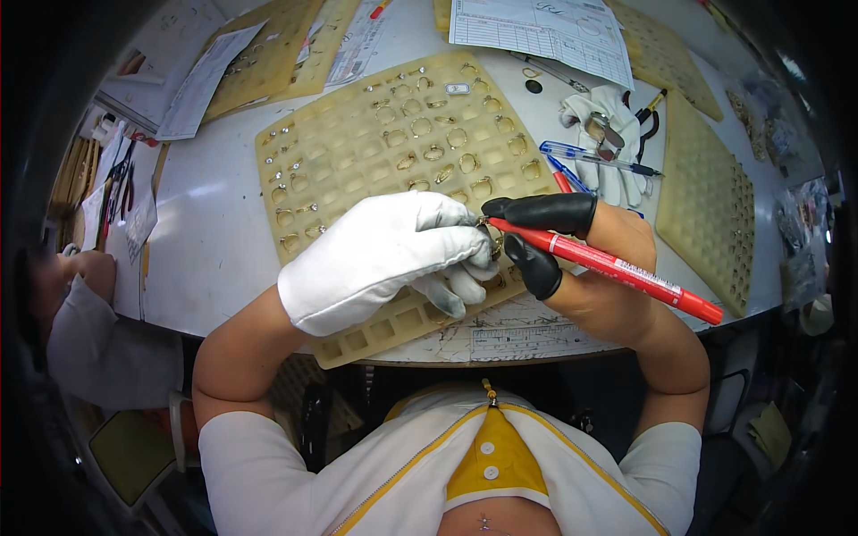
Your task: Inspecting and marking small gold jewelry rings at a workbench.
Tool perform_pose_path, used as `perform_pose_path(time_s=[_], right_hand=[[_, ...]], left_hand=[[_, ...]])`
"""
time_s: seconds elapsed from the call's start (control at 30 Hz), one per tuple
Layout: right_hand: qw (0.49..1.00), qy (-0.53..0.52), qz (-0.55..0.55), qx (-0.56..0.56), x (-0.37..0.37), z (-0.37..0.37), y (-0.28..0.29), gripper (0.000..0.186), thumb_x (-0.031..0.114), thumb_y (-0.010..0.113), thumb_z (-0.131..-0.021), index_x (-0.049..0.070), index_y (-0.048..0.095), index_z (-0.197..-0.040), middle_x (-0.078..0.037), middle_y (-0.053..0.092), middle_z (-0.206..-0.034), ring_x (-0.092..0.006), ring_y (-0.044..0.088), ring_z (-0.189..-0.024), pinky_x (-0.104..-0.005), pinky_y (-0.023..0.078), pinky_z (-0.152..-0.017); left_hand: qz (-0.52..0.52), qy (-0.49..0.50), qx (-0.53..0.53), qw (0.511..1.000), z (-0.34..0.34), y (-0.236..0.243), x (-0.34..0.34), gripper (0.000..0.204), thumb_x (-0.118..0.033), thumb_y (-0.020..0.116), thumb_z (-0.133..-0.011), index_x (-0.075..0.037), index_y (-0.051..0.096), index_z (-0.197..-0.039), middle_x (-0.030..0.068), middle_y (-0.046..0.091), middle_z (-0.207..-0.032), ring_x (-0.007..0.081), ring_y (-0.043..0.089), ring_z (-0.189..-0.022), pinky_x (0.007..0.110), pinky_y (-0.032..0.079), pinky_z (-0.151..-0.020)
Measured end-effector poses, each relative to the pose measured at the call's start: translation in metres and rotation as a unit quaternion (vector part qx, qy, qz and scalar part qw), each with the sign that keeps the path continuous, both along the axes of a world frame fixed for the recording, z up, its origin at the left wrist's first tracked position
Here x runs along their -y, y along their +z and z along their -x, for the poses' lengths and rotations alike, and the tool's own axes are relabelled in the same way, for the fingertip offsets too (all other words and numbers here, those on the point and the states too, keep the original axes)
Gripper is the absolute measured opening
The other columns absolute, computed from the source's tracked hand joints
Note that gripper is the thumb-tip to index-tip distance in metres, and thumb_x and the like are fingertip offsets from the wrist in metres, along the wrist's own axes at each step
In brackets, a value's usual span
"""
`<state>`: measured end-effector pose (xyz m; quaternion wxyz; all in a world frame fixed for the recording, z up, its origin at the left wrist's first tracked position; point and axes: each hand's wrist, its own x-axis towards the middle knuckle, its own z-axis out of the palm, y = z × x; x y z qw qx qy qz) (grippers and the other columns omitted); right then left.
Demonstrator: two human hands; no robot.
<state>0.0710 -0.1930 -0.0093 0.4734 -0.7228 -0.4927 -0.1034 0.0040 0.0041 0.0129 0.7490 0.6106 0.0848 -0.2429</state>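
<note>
My left hand, in a white glove with greyed fingertips, is closed on a small gold-coloured ring, mostly hidden by the fingers. My right hand wears black finger covers on thumb and forefinger. Between them it grips a red marker pen, slanting down to the right, its tip end up against the ring. Both hands meet over the near right part of a yellowish tray with square pockets. Several rings stand in its pockets; other pockets, including the near row, hold nothing. A small white tag lies in a far pocket.
To the right lie a blue pen, a white glove and another pocketed tray. Printed papers cover the far side, beside more trays. A ruler lies along the near edge. Someone's arm shows at left.
</note>
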Motion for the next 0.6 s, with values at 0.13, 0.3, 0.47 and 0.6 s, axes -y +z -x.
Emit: perform_pose_path(time_s=[0.13,0.3,0.47,0.6], right_hand=[[1.0,-0.002,0.008,0.005,-0.0001,0.0007,0.0009,0.023,0.003,0.073,-0.067,0.002,0.064,-0.088,-0.009,0.064,-0.073,-0.0215,0.061,-0.058,-0.0287,0.047,-0.052],[1.0,0.0,0.001,0.006,0.0003,-0.0002,-0.0008,0.021,0.004,0.073,-0.068,0.003,0.064,-0.087,-0.009,0.063,-0.072,-0.0234,0.061,-0.058,-0.0302,0.047,-0.052],[1.0,0.002,0.011,0.011,0.0006,-0.0007,0.0008,0.021,0.006,0.074,-0.067,0.005,0.065,-0.086,-0.008,0.061,-0.069,-0.0224,0.06,-0.057,-0.0302,0.046,-0.051],[1.0,-0.012,0.008,0.002,-0.0007,0.0014,0.0007,0.02,0.008,0.075,-0.067,0.005,0.064,-0.084,-0.008,0.062,-0.07,-0.0232,0.06,-0.058,-0.0309,0.046,-0.051]], left_hand=[[0.002,0.004,-0.006,1.0,0.0002,-0.0009,0.0003,0.021,-0.012,0.053,-0.091,0.006,0.057,-0.101,0.0107,0.063,-0.088,0.0179,0.064,-0.073,0.029,0.055,-0.063],[-0.006,0.0,-0.002,1.0,-0.0006,-0.0017,0.0005,0.021,-0.012,0.054,-0.09,0.006,0.057,-0.101,0.0106,0.064,-0.087,0.0168,0.064,-0.071,0.028,0.054,-0.063],[-0.009,0.007,0.001,1.0,0.0009,-0.0009,0.0009,0.022,-0.014,0.056,-0.09,0.006,0.058,-0.1,0.0114,0.064,-0.087,0.0167,0.063,-0.07,0.028,0.053,-0.062],[-0.006,0.009,0.003,1.0,0.0014,-0.0011,0.0006,0.022,-0.013,0.056,-0.09,0.006,0.057,-0.1,0.0119,0.064,-0.087,0.0175,0.063,-0.07,0.028,0.053,-0.062]])
